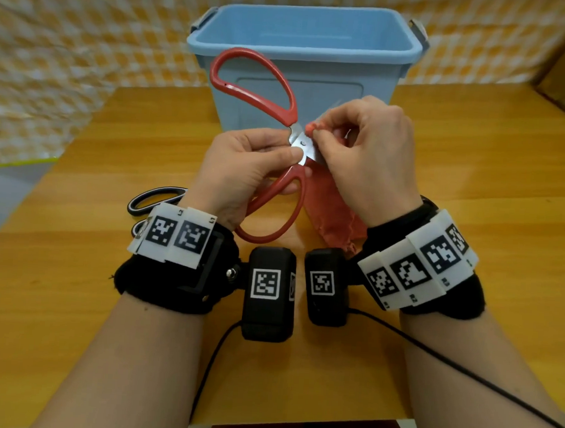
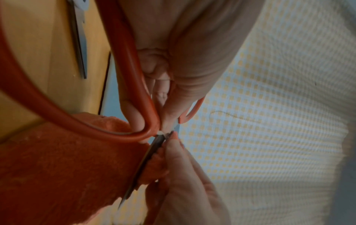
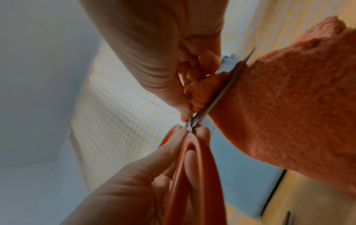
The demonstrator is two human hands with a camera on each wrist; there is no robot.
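Head view first, from the left: we are seeing a second pair of scissors (image 1: pixel 154 200) with black-and-white handles lying flat on the wooden table (image 1: pixel 472 191), just beside our left wrist. Our left hand (image 1: pixel 241 169) is hovering above the table near its middle. Its thumb and fingers are clamped on the red-handled scissors (image 1: pixel 300 142) right at the steel pivot, and one fingertip is showing inside the lower loop. The two red loops are spread wide apart. One is rising up and left in front of the blue plastic storage bin (image 1: pixel 364 56), and the other is running down towards our left wrist. The bin is standing open at the far edge of the table, in front of a yellow-and-white checked backdrop (image 1: pixel 70 55).

Moving right, our right hand (image 1: pixel 372 159) is meeting the left one at the pivot. Its fingers are curled and pinching the top edge of an orange-red cloth (image 1: pixel 333 213). The rest of the cloth is hanging down from that pinch to the table between our wrists.

Left wrist view: we are looking at one blade edge-on, with cloth lying on both sides of it. The right fingertips (image 2: pixel 177 152) are touching the steel.

Right wrist view: the same blade is separating a small pinched bunch of cloth from the large hanging part. We cannot tell where the other blade is lying.
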